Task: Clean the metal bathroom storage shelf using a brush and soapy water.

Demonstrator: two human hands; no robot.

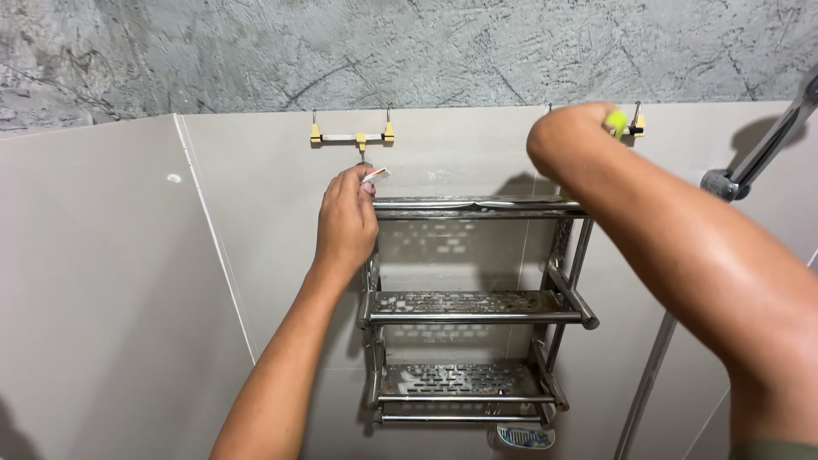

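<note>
Left hand [345, 223] pinching a small red-and-white object [375, 175] at the top-left corner of a three-tier steel wall rack [477, 302]; right hand [567, 136] closed on a yellow-green tool [616, 122]; rack likely stiff, slick, best gripped by side rails

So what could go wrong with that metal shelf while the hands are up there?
The metal shelf might tip or drop, since the left hand holds only its top corner. The small piece in the left hand's fingers could slip and fall. The right hand, reaching to the yellow-green thing, may bump the shower hose.
</note>
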